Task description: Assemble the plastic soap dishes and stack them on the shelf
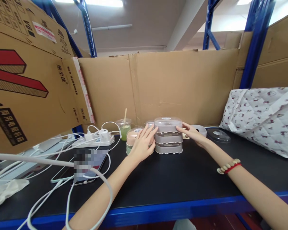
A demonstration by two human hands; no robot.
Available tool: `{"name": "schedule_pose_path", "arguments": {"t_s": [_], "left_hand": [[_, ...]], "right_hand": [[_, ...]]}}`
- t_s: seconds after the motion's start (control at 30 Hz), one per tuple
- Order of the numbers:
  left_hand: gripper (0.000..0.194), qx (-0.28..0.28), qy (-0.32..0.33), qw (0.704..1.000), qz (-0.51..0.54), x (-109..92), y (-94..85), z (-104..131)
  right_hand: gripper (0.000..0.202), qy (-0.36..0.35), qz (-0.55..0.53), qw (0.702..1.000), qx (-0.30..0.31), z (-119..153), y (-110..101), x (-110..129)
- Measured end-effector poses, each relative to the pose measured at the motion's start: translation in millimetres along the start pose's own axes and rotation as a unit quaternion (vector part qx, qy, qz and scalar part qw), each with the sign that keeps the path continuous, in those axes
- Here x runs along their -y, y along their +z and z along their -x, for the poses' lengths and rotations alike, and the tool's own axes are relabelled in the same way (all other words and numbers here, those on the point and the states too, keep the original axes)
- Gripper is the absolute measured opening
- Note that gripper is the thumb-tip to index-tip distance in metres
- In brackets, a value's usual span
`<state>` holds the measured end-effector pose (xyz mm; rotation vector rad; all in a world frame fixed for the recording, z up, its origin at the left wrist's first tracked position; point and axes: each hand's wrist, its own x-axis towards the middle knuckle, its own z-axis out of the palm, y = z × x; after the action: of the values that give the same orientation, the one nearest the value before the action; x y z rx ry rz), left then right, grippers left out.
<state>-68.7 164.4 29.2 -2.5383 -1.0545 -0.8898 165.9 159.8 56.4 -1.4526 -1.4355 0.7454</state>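
Observation:
Three grey oval food boxes (168,138) with wavy rims stand stacked on the black tabletop, the top one under a clear lid (168,120). On the stack's left side rests my left hand (144,143), fingertips near the top box's edge. My right hand (193,133) touches the top box's right end with thumb and fingers. Between them the two hands grip that box from both sides. Partly hidden behind my left hand is another stack, with a pink box (132,136) over a green box (129,149).
A cup of green drink (125,129) with a straw stands behind the pink box. At left lie a power strip (93,140), looping white cables and a phone (93,163). A dark lid (218,135) and quilted bag (264,121) sit right. Cardboard (170,83) walls the back.

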Motion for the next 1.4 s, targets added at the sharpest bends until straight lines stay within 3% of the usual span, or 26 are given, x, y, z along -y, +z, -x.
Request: {"name": "schedule_pose_path", "arguments": {"t_s": [0.17,0.27,0.4,0.5,0.63,0.87,1.13,1.23,1.4], "left_hand": [[0.05,-0.02,0.027,0.999,-0.007,4.4,3.4,0.8],[0.041,-0.085,0.06,0.995,0.012,3.5,2.4,0.3],[0.025,-0.191,0.126,0.971,0.066,-4.4,-1.5,-0.8],[0.021,-0.218,0.177,0.957,0.074,-10.6,-0.2,-0.2],[0.02,-0.192,0.226,0.954,0.051,-13.0,9.0,2.8],[0.022,-0.182,0.219,0.957,0.055,-12.7,17.3,4.8],[0.022,-0.188,0.197,0.96,0.069,-13.1,15.1,4.8],[0.021,-0.187,0.187,0.961,0.079,-12.4,13.7,5.0],[0.021,-0.158,0.124,0.97,0.134,-14.0,10.9,5.6]], "right_hand": [[0.069,-0.011,-0.01,1.0,-0.028,-9.7,-0.1,-7.1],[0.06,-0.029,0.005,0.993,-0.118,-21.0,-5.9,-17.6],[0.046,-0.072,0.229,0.937,-0.254,-26.8,-23.1,-39.0],[0.053,-0.018,0.409,0.883,-0.231,-24.9,-36.0,-56.3],[0.051,0.06,0.506,0.847,-0.153,-28.0,-44.8,-72.6],[0.037,0.069,0.505,0.849,-0.138,-31.1,-49.8,-71.3],[0.027,0.08,0.432,0.877,-0.194,-21.3,-50.3,-60.5],[0.026,0.058,0.401,0.883,-0.238,-19.2,-50.8,-57.7],[0.026,-0.042,0.317,0.877,-0.357,-14.5,-48.6,-44.9]]}}
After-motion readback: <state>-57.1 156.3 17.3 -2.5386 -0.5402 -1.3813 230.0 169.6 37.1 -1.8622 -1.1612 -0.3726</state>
